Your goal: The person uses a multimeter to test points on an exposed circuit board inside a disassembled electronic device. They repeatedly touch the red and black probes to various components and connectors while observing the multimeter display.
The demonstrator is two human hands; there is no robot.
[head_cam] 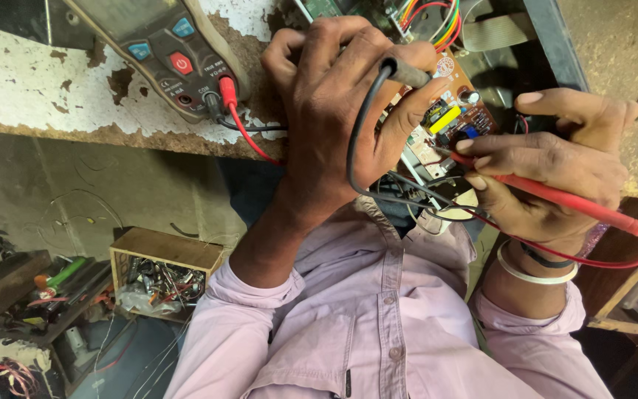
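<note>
My left hand [330, 103] is closed around a black test probe [410, 72], whose black lead loops down over my wrist. My right hand [555, 166] grips a red test probe [555, 196], and the probe's metal tip touches a brown circuit board [475, 118] with a yellow part and small components. The board lies between both hands at the edge of the workbench [23, 81]. Both leads run to a dark multimeter [149, 44] at the upper left, with the red plug in one of its sockets.
The workbench top is white with peeling, chipped paint. A bundle of coloured wires [444, 22] sits behind the board. Below on the floor stands a wooden box [164, 247] of metal parts, with tools and scrap [46, 288] to its left. A wooden shelf [629, 295] is at the right.
</note>
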